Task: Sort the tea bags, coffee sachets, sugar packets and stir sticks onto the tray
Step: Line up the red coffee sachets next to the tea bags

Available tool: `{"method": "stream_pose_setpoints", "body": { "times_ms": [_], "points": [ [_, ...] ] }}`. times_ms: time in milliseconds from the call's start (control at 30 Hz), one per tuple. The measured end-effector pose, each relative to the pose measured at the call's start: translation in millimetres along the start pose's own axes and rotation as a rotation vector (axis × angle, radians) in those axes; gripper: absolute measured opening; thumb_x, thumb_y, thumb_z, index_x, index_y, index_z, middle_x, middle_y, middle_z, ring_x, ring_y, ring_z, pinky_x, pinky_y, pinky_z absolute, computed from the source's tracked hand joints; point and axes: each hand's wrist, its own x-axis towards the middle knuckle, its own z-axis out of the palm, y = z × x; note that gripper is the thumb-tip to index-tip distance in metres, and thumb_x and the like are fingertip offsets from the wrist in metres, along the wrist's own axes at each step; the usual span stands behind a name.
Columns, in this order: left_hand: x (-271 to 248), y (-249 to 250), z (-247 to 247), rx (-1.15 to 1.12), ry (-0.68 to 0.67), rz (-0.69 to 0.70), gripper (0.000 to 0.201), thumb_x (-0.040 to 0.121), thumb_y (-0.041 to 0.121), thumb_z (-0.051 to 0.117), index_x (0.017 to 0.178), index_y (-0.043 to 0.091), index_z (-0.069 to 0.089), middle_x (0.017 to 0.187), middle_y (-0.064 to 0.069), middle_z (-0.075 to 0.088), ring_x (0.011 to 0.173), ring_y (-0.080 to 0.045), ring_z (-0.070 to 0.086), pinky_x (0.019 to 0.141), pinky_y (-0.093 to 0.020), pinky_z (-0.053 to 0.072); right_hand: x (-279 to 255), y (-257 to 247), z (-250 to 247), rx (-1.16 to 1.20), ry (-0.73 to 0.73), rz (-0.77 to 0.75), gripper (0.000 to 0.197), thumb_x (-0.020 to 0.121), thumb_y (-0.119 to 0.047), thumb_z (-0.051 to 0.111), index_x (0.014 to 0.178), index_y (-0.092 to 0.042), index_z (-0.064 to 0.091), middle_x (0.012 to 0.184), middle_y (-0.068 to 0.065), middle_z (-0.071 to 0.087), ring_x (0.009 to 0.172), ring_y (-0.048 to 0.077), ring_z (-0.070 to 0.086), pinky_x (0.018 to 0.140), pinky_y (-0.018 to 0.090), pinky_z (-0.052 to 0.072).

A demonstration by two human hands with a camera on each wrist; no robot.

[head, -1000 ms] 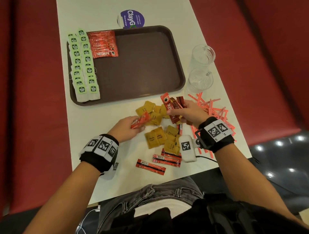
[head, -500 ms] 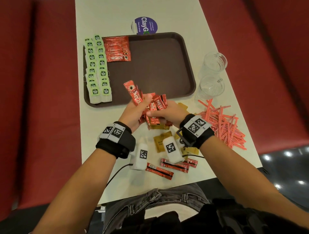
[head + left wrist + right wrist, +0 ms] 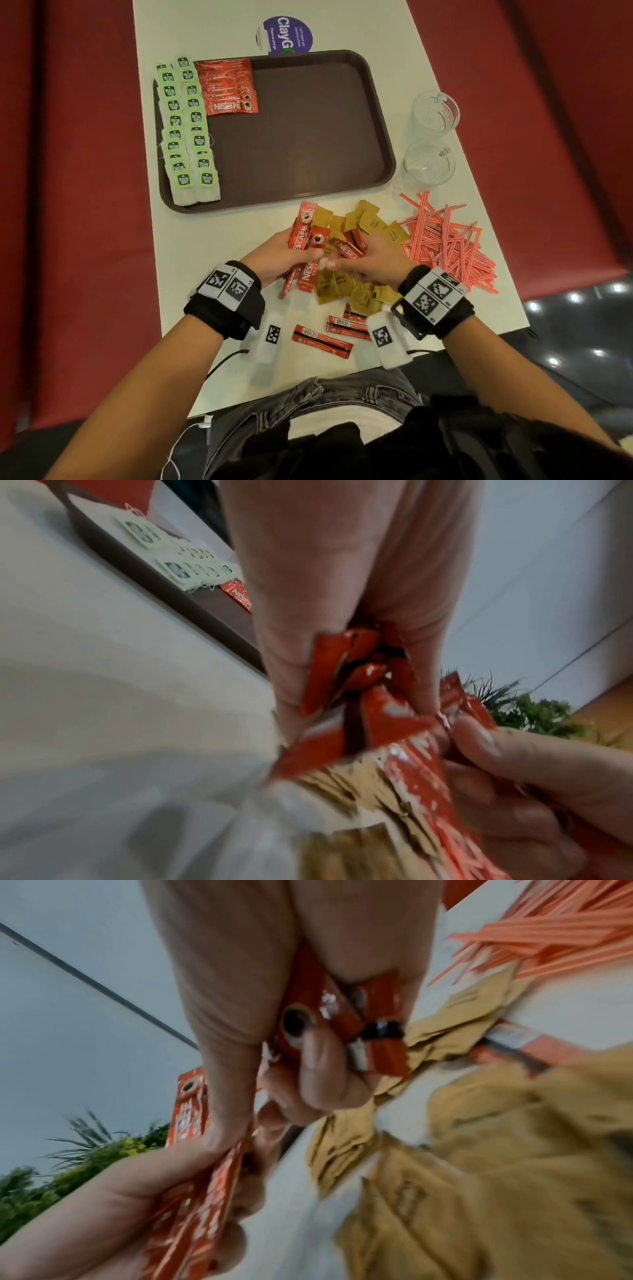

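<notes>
My left hand grips a bunch of red coffee sachets upright just in front of the brown tray. Right beside it, my right hand holds more red sachets, thumbs nearly touching. The left wrist view shows the sachets bunched in my fingers; in the right wrist view two sachets are pinched under the thumb. Green tea bags lie in two rows along the tray's left side, with a coffee sachet stack next to them. Brown sugar packets lie under my hands. Red-striped stir sticks are heaped at the right.
Two clear glass cups stand right of the tray. Three loose coffee sachets lie near the table's front edge. A purple round sticker sits behind the tray. Red bench seats flank the white table.
Both hands rose from the sugar pile and came together with the sachets; since half a second ago they sit slightly lower and nearer, the sachets bunched more upright in the left hand.
</notes>
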Motion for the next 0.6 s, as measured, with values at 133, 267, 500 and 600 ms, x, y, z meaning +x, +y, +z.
{"method": "stream_pose_setpoints", "body": {
  "times_ms": [133, 267, 500, 600],
  "points": [
    [-2.9, -10.8, -11.0, -0.074, 0.088, -0.066, 0.027, 0.092, 0.015, 0.054, 0.119, 0.016, 0.050, 0.090, 0.000, 0.060, 0.082, -0.014, 0.060, 0.073, -0.026, 0.050, -6.3, 20.8, -0.2, -0.062, 0.048, 0.008, 0.012, 0.093, -0.027, 0.054, 0.096, -0.016, 0.059, 0.072, -0.009, 0.051, 0.060, 0.000, 0.048, 0.051, 0.006, 0.039],
    [-3.0, -8.3, -14.6, -0.309, 0.169, -0.045, 0.013, 0.090, 0.015, 0.057, 0.103, 0.014, 0.055, 0.079, -0.004, 0.061, 0.067, -0.015, 0.067, 0.063, -0.029, 0.059, 2.9, 10.9, 3.2, 0.506, 0.041, 0.117, 0.028, 0.100, -0.028, 0.037, 0.091, -0.014, 0.060, 0.073, 0.000, 0.049, 0.061, 0.010, 0.049, 0.059, 0.025, 0.045],
    [-2.6, 14.3, -9.2, -0.426, 0.152, 0.089, 0.014, 0.091, 0.013, 0.055, 0.104, 0.011, 0.058, 0.093, -0.004, 0.072, 0.077, -0.015, 0.071, 0.058, -0.025, 0.055, 23.8, -37.2, 6.7, 0.532, 0.011, -0.057, 0.043, 0.100, -0.045, 0.018, 0.115, -0.032, 0.055, 0.095, 0.001, 0.066, 0.093, 0.017, 0.065, 0.093, 0.039, 0.047],
    [-5.8, 17.1, -11.8, -0.360, 0.103, 0.119, 0.029, 0.084, 0.022, 0.061, 0.112, 0.013, 0.058, 0.100, -0.004, 0.071, 0.091, -0.018, 0.069, 0.071, -0.028, 0.056, 31.9, -45.3, 11.7, 0.463, 0.018, -0.071, 0.043, 0.093, -0.062, 0.016, 0.118, -0.054, 0.049, 0.136, 0.013, 0.050, 0.130, 0.029, 0.043, 0.106, 0.054, 0.034]
  ]
}}
